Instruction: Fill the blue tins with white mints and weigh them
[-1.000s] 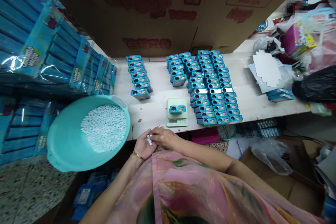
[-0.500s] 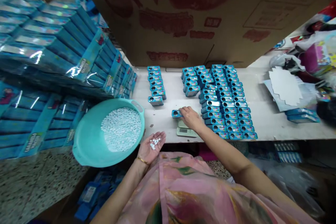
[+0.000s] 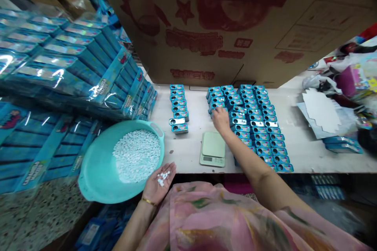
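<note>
My left hand (image 3: 159,183) lies palm up beside the tub's rim, fingers relaxed, with several small white tablets (image 3: 163,177) in the palm. In front of it is the turquoise tub (image 3: 97,176), holding a heap of white tablets (image 3: 137,156). My right hand (image 3: 220,119) reaches over the table with its fingers bent onto a blue tin (image 3: 224,108) at the near end of a short row; the hand partly covers that tin. Nearer me sits a pale green scale (image 3: 213,145) with a bare platform. To the left stands a column of upright blue tins (image 3: 179,128).
A large cardboard box (image 3: 206,27) walls off the back of the table. Shrink-wrapped packs of blue boxes (image 3: 97,90) are stacked at left. Dense rows of blue tins (image 3: 263,144) stand right of the scale. White card sheets (image 3: 321,110) and bags lie at far right.
My right hand lifted the tin off the scale and then moved to the middle row. The left column is one tin longer. My left hand opened out and shifted toward the tub.
</note>
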The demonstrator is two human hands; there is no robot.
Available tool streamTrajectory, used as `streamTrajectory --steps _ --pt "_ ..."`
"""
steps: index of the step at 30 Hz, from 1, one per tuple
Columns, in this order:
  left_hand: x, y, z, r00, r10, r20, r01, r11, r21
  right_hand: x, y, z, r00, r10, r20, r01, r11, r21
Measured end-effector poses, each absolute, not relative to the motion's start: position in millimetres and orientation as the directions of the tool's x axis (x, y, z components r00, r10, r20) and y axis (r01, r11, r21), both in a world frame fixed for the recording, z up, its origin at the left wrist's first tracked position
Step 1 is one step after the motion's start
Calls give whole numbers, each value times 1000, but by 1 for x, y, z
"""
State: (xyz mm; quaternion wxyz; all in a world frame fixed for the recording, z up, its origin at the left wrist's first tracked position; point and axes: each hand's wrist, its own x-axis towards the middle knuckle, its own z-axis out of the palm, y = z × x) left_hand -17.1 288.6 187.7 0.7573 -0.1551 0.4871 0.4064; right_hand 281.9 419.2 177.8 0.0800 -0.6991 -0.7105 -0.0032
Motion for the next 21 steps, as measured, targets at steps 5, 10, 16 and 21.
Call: streamTrajectory --steps 5,10,16,21 --pt "-12 290 190 218 465 -858 -768 624 143 326 425 175 -15 998 62 1000 15 9" --pt "-4 289 189 239 473 -848 -758 636 141 309 386 198 -199 980 26 980 199 19" --pt "18 293 189 356 455 -816 -683 723 105 270 319 209 -362 928 -83 931 364 5" --pt "32 296 193 418 457 -785 -627 770 114 234 292 210 -310 951 -21 946 306 -108"
